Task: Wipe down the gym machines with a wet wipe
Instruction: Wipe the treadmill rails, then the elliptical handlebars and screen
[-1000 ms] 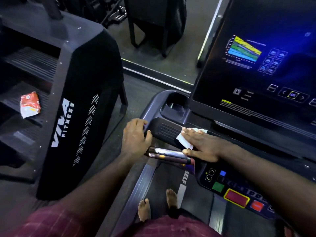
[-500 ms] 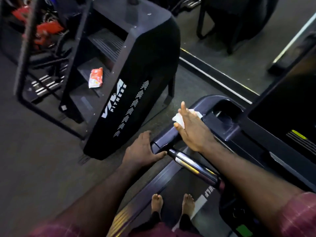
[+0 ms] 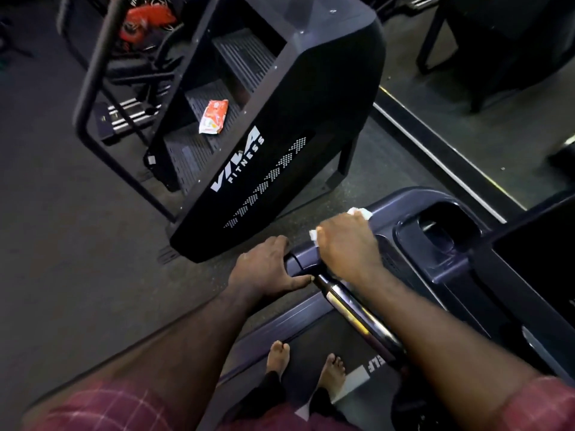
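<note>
I stand on a dark blue treadmill (image 3: pixel 401 209) and look down at the left corner of its console. My right hand (image 3: pixel 345 247) curls over the console's left arm and holds a white wet wipe (image 3: pixel 361 212) against it; the wipe's corners stick out past the fingers and knuckles. Just left of it, my left hand (image 3: pixel 264 269) grips the rounded end of that arm, thumb stretched along its near side. A chrome handlebar (image 3: pixel 351 309) runs from under my right wrist back toward me.
A black Viva Fitness stair machine (image 3: pixel 280 119) stands close on the left, with an orange wipes pack (image 3: pixel 214 116) on one of its steps. The console's cup holder (image 3: pixel 441 231) lies right of my right hand. My bare feet (image 3: pixel 278 356) are on the belt.
My view has swung left, away from the screen. My right hand slid the wipe left from the console front to the arm's outer edge and curled over it. The left hand stayed on the arm's end.
</note>
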Demonstrator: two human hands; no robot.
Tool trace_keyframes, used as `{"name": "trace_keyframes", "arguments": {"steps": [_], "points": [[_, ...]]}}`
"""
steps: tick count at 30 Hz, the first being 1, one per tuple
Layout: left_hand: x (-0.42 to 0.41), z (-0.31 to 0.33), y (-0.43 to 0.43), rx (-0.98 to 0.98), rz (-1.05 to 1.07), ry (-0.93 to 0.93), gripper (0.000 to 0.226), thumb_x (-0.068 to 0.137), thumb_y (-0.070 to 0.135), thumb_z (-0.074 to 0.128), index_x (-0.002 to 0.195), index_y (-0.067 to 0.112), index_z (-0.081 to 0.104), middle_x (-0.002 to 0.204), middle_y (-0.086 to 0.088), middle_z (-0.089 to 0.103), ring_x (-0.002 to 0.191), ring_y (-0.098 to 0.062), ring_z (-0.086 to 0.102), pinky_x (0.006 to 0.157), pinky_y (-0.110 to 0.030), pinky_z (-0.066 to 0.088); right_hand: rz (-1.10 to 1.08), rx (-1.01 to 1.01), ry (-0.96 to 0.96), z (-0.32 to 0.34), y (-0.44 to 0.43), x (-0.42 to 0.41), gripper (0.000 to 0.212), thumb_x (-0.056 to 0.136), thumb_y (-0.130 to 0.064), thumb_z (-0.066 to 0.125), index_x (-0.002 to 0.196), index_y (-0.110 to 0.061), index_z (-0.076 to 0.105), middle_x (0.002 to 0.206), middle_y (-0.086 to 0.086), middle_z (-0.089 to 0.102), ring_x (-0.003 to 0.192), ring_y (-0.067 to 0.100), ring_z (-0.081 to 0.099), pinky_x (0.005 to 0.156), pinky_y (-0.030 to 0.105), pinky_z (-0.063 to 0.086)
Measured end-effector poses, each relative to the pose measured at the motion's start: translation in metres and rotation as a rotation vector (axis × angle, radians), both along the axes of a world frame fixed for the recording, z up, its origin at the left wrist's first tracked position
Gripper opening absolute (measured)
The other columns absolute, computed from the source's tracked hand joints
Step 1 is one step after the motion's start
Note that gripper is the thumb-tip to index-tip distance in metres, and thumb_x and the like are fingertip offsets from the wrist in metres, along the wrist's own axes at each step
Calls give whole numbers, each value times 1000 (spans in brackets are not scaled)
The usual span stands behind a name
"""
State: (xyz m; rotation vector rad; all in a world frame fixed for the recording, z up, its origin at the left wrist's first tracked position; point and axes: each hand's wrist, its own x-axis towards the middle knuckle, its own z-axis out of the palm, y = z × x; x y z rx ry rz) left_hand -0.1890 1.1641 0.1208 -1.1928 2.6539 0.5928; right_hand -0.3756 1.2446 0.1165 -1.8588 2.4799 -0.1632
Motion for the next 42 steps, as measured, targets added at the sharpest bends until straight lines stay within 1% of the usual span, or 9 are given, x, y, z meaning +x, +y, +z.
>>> {"name": "trace_keyframes", "arguments": {"steps": [7,12,17,21,24,27,32,37,42], "points": [[-1,6,4,34,47,47,95,63,88,59,140,35,41,138,14,57,124,-13,59,95,-43,53,240,-33,-138,-4,33,26,44,109,-43,33,142,-27,57,142,-6,58,136,18,49,117,41,34],[0,6,5,13,35,41,106,68,88,68,152,33,32,149,11,51,133,-15,54,102,-44,51,34,263,43,14,4,-53,62,101,-51,9,121,-30,63,125,1,67,120,24,57,106,43,38],[-3,4,-1,80,26,33,115,67,87,70,157,31,25,155,12,41,140,-12,46,105,-50,52,-33,711,-44,28,-59,-14,57,103,-49,28,139,-23,61,148,7,58,133,28,56,105,47,39],[-6,0,-8,199,27,55,127,57,86,62,161,27,17,159,10,33,146,-13,38,108,-55,49,226,410,-101,27,-29,35,44,107,-42,30,116,-23,69,121,3,71,115,26,64,99,44,43],[-6,-3,-12,256,25,86,129,63,79,72,165,26,12,164,10,28,150,-9,33,113,-53,45,249,186,-176,16,16,22,43,111,-46,27,141,-33,55,143,-8,58,139,17,47,119,40,29],[-7,-8,-16,323,-1,88,128,68,78,76,166,28,9,168,11,27,152,-7,32,117,-53,41,62,264,-138,5,33,-36,54,110,-52,12,160,-40,29,165,-10,34,156,16,22,128,44,15],[-6,-16,-20,420,-49,112,118,77,73,76,167,28,14,171,8,27,154,-13,30,123,-39,32,-284,269,-97,0,5,-49,59,108,-50,13,161,-31,32,166,-3,35,159,22,15,129,51,11],[-7,-30,-24,488,-52,172,91,70,79,77,147,46,42,144,24,54,132,-3,53,111,-39,49,-79,163,-145,2,39,51,52,111,-47,21,161,-37,30,167,-10,30,160,18,12,128,47,15],[-6,-22,-25,483,-69,160,100,72,73,76,156,40,32,136,25,45,129,-3,50,109,-29,43,-113,256,-128,6,42,-9,55,110,-54,11,164,-44,12,173,-15,11,160,12,1,129,43,8]]}}
